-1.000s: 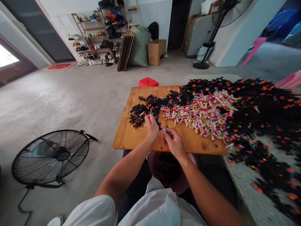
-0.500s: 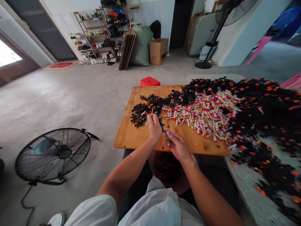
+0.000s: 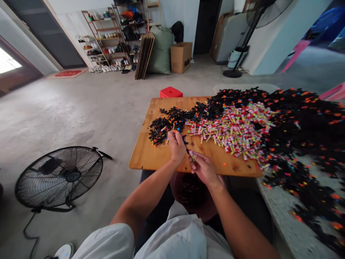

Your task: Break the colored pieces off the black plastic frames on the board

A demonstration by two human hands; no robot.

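Observation:
My left hand is closed around a small black plastic piece, part of which sticks out to the right of the fingers. My right hand pinches a little tube with a pink and white label. The tube's upper end meets or nearly meets the black piece; I cannot tell whether they are joined. Just beyond my left hand lies a small heap of black plastic pieces with orange and blue bits. A large pile of similar labelled tubes spreads to the right on the wooden board.
Many more black pieces cover the right side and a speckled surface. A loose orange bit lies near the board's front edge. Below it, a dark red tub stands between the legs. A floor fan is at left, a red stool behind.
Both hands keep almost the same pose, still holding the black piece and the tube close together. The view has shifted very slightly.

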